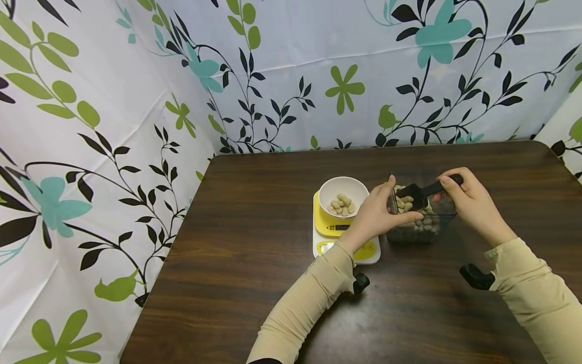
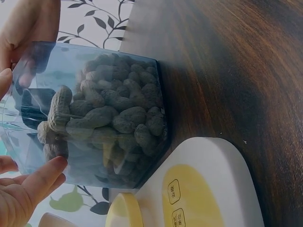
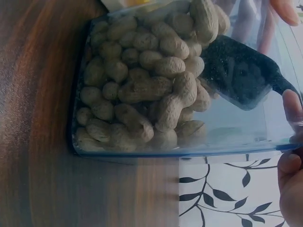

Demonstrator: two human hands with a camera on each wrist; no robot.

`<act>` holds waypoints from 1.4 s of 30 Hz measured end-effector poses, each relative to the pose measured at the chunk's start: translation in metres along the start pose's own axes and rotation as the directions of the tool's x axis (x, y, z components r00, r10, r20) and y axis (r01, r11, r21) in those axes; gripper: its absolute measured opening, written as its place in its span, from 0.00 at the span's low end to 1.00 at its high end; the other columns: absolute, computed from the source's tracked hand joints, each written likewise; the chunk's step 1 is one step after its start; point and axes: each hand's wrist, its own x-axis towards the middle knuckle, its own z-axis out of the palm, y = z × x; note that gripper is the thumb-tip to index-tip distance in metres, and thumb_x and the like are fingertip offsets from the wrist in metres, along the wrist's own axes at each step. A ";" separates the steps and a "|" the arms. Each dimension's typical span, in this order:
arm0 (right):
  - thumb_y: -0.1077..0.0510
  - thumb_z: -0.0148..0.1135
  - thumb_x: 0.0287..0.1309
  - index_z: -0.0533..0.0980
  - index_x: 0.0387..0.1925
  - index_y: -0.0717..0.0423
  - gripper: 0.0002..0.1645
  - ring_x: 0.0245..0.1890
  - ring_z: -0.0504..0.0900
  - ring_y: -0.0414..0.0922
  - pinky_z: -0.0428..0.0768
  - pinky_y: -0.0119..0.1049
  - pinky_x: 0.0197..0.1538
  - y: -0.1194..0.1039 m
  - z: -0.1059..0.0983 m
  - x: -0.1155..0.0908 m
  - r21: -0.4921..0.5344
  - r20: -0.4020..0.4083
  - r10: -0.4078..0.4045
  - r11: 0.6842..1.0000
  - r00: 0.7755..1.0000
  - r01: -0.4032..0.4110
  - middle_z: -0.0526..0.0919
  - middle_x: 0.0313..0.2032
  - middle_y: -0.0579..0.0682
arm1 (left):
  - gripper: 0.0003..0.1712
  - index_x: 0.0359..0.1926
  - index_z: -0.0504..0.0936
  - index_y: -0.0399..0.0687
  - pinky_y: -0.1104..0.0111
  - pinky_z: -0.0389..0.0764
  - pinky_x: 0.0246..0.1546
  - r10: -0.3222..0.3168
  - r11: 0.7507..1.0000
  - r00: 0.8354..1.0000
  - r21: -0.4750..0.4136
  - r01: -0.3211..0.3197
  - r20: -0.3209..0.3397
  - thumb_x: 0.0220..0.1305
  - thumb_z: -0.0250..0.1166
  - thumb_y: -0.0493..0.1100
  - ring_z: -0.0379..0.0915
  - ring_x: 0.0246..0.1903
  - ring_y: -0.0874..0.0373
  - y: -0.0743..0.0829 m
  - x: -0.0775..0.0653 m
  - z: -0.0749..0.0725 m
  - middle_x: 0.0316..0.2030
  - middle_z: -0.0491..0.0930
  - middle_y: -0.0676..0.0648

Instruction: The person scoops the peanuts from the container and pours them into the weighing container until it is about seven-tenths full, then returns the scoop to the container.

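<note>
A clear plastic container [image 1: 447, 208] of unshelled peanuts [image 3: 142, 90] stands on the table. My left hand [image 1: 377, 210] holds its left side, with the thumb along the near rim and fingers against the wall. In my right hand [image 1: 473, 199] is the handle of a black scoop [image 1: 416, 194]. The scoop's head is down inside the container among the upper peanuts, and shows through the wall in the right wrist view. Left of the container, a white bowl [image 1: 328, 194] with several peanuts [image 1: 342, 206] rests on a yellow-and-white kitchen scale [image 1: 320, 222].
The dark wooden table [image 1: 254, 242] extends to the left of the scale and in front of the container. A patterned curtain [image 1: 291, 76] hangs behind the table and along its left side. My left forearm passes close to the scale's front corner.
</note>
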 end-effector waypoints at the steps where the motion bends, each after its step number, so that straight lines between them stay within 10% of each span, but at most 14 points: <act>1: 0.51 0.43 0.70 0.66 0.45 0.47 0.08 0.25 0.67 0.35 0.62 0.33 0.25 0.001 0.000 0.000 0.007 -0.008 -0.003 1.000 1.000 0.003 0.77 0.22 0.28 | 0.55 0.73 0.42 0.60 0.66 0.68 0.62 0.000 1.000 1.000 -0.002 0.000 -0.002 0.53 0.64 0.66 0.59 0.67 0.59 0.000 0.000 0.000 0.71 0.54 0.52; 8: 0.58 0.44 0.70 0.68 0.43 0.43 0.07 0.27 0.72 0.31 0.68 0.23 0.31 0.006 0.000 -0.004 0.150 -0.034 -0.070 0.986 0.997 0.074 0.74 0.26 0.33 | 0.55 0.73 0.43 0.61 0.66 0.67 0.64 0.000 1.000 1.000 -0.006 0.000 -0.004 0.52 0.64 0.66 0.55 0.68 0.60 -0.001 0.000 0.001 0.71 0.55 0.53; 13: 0.57 0.44 0.70 0.69 0.42 0.47 0.07 0.27 0.71 0.33 0.70 0.22 0.32 0.007 -0.002 -0.004 0.395 -0.023 -0.022 0.918 0.999 0.030 0.74 0.25 0.38 | 0.55 0.73 0.42 0.62 0.66 0.66 0.64 -0.002 1.000 1.000 -0.001 0.002 -0.010 0.52 0.64 0.66 0.55 0.68 0.61 0.000 0.000 0.000 0.71 0.55 0.53; 17: 0.55 0.44 0.69 0.67 0.42 0.53 0.07 0.26 0.69 0.35 0.69 0.23 0.31 0.009 -0.002 -0.005 0.586 0.002 0.048 0.810 0.999 -0.040 0.73 0.24 0.41 | 0.55 0.73 0.41 0.64 0.65 0.65 0.65 -0.004 1.000 1.000 -0.006 0.004 -0.006 0.52 0.64 0.67 0.54 0.69 0.61 -0.001 0.000 0.001 0.71 0.54 0.54; 29: 0.56 0.46 0.68 0.65 0.39 0.60 0.09 0.23 0.58 0.43 0.51 0.34 0.31 0.015 0.007 -0.015 0.941 -0.043 0.103 0.339 0.994 0.006 0.67 0.22 0.49 | 0.55 0.73 0.41 0.64 0.68 0.69 0.62 0.002 1.000 1.000 -0.019 -0.002 -0.010 0.52 0.64 0.67 0.61 0.65 0.62 -0.002 -0.001 0.001 0.71 0.54 0.54; 42: 0.60 0.41 0.70 0.69 0.39 0.65 0.12 0.25 0.73 0.47 0.66 0.33 0.32 0.024 0.005 -0.028 0.996 0.021 0.177 0.080 0.984 -0.036 0.73 0.24 0.56 | 0.54 0.73 0.41 0.65 0.68 0.71 0.59 0.006 0.999 1.000 -0.042 -0.006 -0.003 0.53 0.63 0.66 0.70 0.58 0.61 -0.003 -0.003 -0.001 0.71 0.53 0.54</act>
